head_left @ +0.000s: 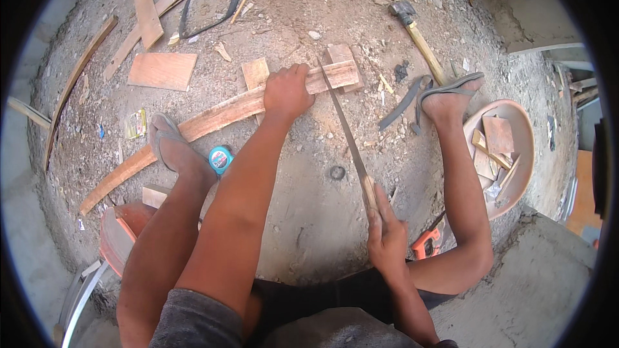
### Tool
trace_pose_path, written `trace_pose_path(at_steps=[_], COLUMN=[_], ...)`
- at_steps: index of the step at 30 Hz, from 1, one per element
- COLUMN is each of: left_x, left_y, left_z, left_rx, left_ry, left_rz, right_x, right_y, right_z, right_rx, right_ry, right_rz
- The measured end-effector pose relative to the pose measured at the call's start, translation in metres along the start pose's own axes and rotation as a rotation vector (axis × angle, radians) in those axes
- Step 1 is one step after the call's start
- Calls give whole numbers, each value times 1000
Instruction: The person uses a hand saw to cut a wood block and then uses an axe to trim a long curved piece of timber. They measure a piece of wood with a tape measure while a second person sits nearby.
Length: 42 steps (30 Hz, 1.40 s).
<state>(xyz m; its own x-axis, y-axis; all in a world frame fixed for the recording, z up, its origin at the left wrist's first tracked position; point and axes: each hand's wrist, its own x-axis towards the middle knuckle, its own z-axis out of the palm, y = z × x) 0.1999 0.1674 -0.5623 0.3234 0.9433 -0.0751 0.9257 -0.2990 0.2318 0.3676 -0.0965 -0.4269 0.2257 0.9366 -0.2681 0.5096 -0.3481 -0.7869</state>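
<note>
A long wooden plank (219,116) lies across the ground, its far right part resting on small wood blocks (256,71). My left hand (288,92) is wrapped over the plank and presses it down. My right hand (388,235) grips the pale wooden handle of a handsaw (349,134). The saw's narrow blade slants away from me, and its far end meets the plank between my left hand and the plank's right end. In a sandal, my left foot (177,148) rests on the plank's left stretch.
A hammer (422,45) lies at the far right. A basin (527,167) of wood scraps stands right of my right leg, near an orange-handled saw (425,243). A teal tape measure (220,159) sits beside my left foot. A flat board (162,71) lies far left.
</note>
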Motion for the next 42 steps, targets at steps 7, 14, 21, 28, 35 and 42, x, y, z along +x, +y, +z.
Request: trace_pose_path(at_steps=[7,14,21,28,35,42], left_x=[11,0,9,15,11,17], left_y=[21,-1,23,14,-2,21], left_z=[2,-1,-9,-11,-10,-21], left_rx=[-86,-31,-70,-95,-71,-191], left_ry=[38,64,-66,-81,-101,-148], left_rz=[35,9,-27,-40,-66,-54], right_x=[168,-13,124,94,-1,129], right_y=[-21,7,-13,-6,-5,-19], right_z=[49,5,40,41,7,44], right_rx=[-6,8,3,-6,-69,-70], right_ry=[136,10,106,117,4,131], right_rz=[-132,34,-83,-107,41,-101])
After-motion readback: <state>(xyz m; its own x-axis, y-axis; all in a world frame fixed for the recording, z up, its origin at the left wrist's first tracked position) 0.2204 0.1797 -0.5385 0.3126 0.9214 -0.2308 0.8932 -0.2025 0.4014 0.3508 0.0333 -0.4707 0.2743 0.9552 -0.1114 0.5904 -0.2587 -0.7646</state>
